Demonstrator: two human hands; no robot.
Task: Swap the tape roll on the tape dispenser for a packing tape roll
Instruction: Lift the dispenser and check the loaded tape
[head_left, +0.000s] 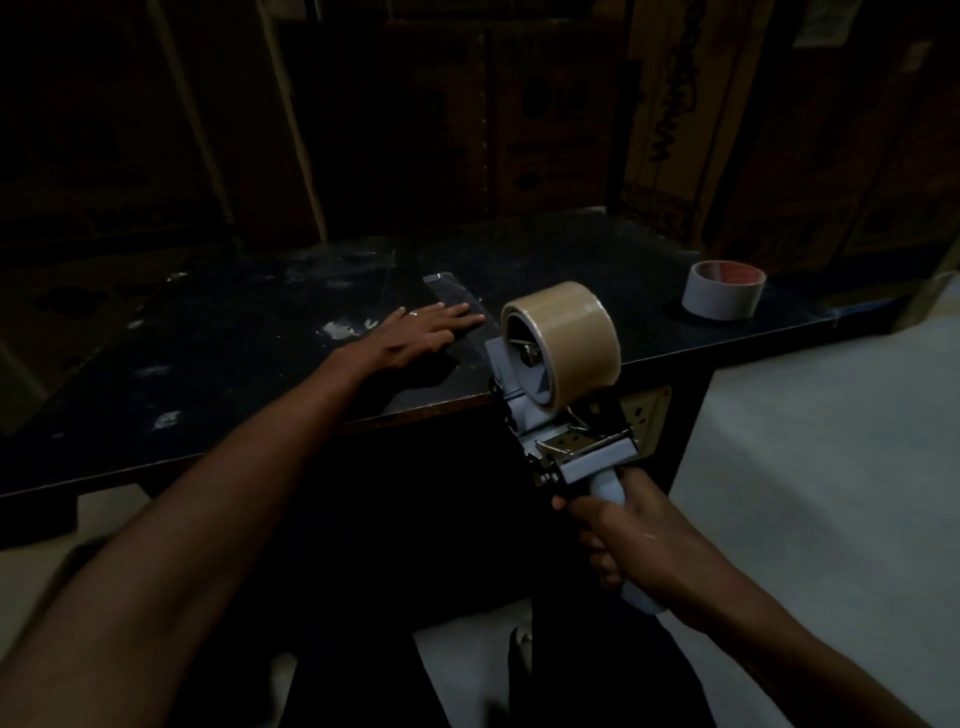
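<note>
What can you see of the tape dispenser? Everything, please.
The dispenser is a pistol-grip tape gun with a pale grey-white body, metal parts near the blade end and a light handle. A tan packing tape roll sits on its hub. The right hand grips the handle, holding it at the table's front edge, roll end tilted up and away. The left hand lies flat on the table, apart from it.

The brown packing tape roll (563, 340) looks smooth and a little glossy. The tape dispenser (550, 415) has a pale matt plastic body with shiny metal parts. The worktop (218, 374) is dark, matt and scuffed. The white tape roll (722, 290) looks matt.
</note>
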